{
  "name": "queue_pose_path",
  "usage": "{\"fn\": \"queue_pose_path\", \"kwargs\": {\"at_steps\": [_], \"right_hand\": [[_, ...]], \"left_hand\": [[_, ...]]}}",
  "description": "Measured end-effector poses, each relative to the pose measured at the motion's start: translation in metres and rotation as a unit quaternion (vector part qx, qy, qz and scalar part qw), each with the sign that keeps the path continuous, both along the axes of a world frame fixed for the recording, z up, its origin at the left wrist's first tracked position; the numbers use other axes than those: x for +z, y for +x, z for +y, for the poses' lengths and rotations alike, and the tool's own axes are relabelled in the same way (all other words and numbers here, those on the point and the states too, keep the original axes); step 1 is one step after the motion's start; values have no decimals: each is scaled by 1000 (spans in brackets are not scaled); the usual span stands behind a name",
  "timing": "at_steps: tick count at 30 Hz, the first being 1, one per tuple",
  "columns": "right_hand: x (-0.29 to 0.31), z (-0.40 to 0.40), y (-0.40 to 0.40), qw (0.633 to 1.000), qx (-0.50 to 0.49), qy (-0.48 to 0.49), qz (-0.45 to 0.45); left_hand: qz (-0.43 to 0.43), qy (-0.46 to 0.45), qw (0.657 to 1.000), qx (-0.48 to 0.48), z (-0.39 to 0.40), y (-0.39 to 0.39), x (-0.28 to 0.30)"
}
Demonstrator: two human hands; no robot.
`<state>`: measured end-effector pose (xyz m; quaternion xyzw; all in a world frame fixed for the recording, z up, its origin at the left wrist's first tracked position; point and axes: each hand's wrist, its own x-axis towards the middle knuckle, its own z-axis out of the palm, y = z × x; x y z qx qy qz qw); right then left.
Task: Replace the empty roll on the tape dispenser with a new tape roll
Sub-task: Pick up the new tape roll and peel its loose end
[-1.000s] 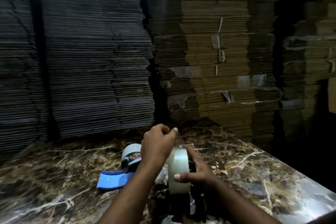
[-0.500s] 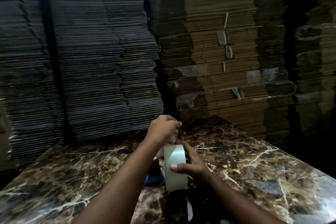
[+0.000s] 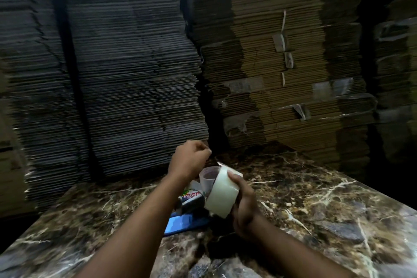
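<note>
The right hand [image 3: 242,205] grips the new tape roll [image 3: 222,192], thumb over the top of its rim and fingers curled round the far side. Half a second ago the roll stood upright on edge; now it is tipped, its open core turned up toward ten o'clock. The left hand [image 3: 191,160] has risen away from the roll toward eleven o'clock, fingertips pinched together. A faint clear strip seems to run from that pinch down to the roll, though blur makes this uncertain. I judge the loose end has been found and is being peeled free, the step needed before the roll goes onto the dispenser.

The dispenser [image 3: 187,214], blue-handled, lies on the marble table [image 3: 316,210] just beside the roll at seven o'clock, partly hidden by the left wrist. An old roll [image 3: 194,194] with a printed label sits on it, so the swap itself is not yet done. Stacks of flat cardboard [image 3: 270,74] rise behind the table.
</note>
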<state>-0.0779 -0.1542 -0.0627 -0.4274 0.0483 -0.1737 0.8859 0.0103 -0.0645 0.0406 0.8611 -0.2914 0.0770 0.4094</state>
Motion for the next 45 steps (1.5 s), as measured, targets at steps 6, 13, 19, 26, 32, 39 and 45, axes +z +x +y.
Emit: {"fn": "queue_pose_path", "kwargs": {"at_steps": [6,13,19,26,32,39,45], "right_hand": [[-2,-3,2,998,5,34,-60],[-6,0,4,999,14,-19,-31],[-9,5,-1,992,-45,-106,-52],[-16,4,-3,981,-89,-160,-57],[-17,5,-5,973,-108,-196,-60],[-17,5,-7,969,-112,-212,-60],[-15,7,-10,964,-115,-233,-50]], "left_hand": [[2,77,996,33,34,11,-23],[52,120,991,13,48,11,-40],[91,91,992,6,42,5,-45],[150,-5,989,7,42,19,-58],[174,-78,981,-29,44,12,-62],[251,-203,946,-34,45,-5,-64],[321,-317,891,-50,55,-6,-71]]}}
